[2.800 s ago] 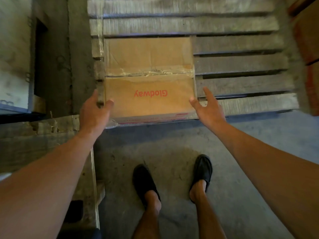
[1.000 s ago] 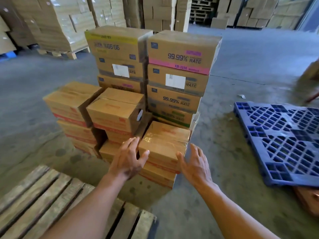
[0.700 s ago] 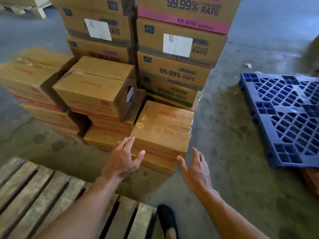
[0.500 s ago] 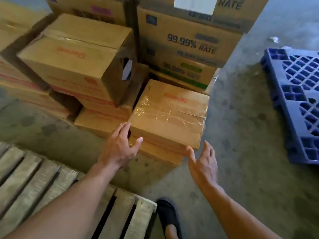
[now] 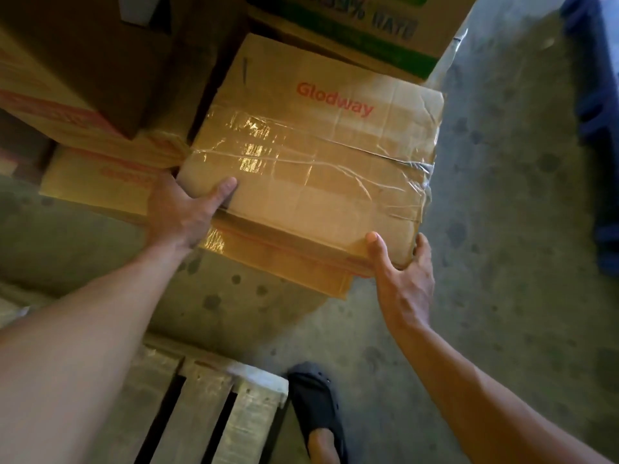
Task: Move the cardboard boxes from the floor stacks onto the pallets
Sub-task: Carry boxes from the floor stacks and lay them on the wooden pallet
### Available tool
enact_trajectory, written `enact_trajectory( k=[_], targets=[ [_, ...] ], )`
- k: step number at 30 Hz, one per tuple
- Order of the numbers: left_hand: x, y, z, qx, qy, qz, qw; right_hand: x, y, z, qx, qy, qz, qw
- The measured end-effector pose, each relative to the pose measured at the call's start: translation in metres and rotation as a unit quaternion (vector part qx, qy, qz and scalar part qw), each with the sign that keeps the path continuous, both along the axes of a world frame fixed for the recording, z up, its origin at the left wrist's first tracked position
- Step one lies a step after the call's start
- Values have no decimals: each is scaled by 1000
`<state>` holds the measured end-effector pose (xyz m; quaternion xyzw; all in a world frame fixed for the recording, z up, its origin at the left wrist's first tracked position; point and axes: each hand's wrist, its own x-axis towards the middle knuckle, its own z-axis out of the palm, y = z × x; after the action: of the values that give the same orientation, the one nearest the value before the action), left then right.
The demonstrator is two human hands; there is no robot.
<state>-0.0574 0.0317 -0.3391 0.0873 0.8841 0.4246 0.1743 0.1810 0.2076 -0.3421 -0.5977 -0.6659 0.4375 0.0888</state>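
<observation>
Both hands closed in since: left grip (image 5: 182, 214), right grip (image 5: 407, 283) clasp one Glodway box (image 5: 311, 169).

1. Grey concrete floor (image 5: 502, 229), mottled with dark round spots
2. Lighting dim and warm, brighter toward the upper right corner of the floor
3. Deep shadow at the upper left, between the stacked goods
</observation>
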Motion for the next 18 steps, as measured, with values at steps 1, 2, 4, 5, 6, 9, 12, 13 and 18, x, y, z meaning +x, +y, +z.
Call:
enact_trajectory(
  k=[1, 2, 4, 5, 6, 9, 12, 13, 18],
  targets=[
    [-1, 2, -1, 5, -9, -2, 1000, -1, 1, -1, -3, 10, -2, 1000],
    [-2, 4, -2, 8, -10, -4, 1000, -3, 2, -2, -8, 19, -2, 1000],
    [-2, 4, -2, 17, -1, -9, 1000, -4, 3, -2, -20, 35, -5, 999],
    [-2, 3, -1, 20, 0, -7, 1000, -5, 3, -2, -27, 41, -6, 999],
    [-1, 2, 0, 24, -1, -4, 1000, -4, 2, -2, -34, 47, -8, 998],
    [12, -5, 4, 21, 10, 4, 1000, 2, 0, 2, -47, 64, -16, 997],
    [37, -19, 4, 8, 19, 20, 1000, 17, -1, 8, -48, 79, -18, 996],
    [48, -25, 5, 8, 14, 31, 999, 23, -3, 11, -49, 88, -21, 995],
    [116, -58, 22, 9, 9, 80, 997, 71, -21, 33, -48, 120, -8, 992]
  ],
)
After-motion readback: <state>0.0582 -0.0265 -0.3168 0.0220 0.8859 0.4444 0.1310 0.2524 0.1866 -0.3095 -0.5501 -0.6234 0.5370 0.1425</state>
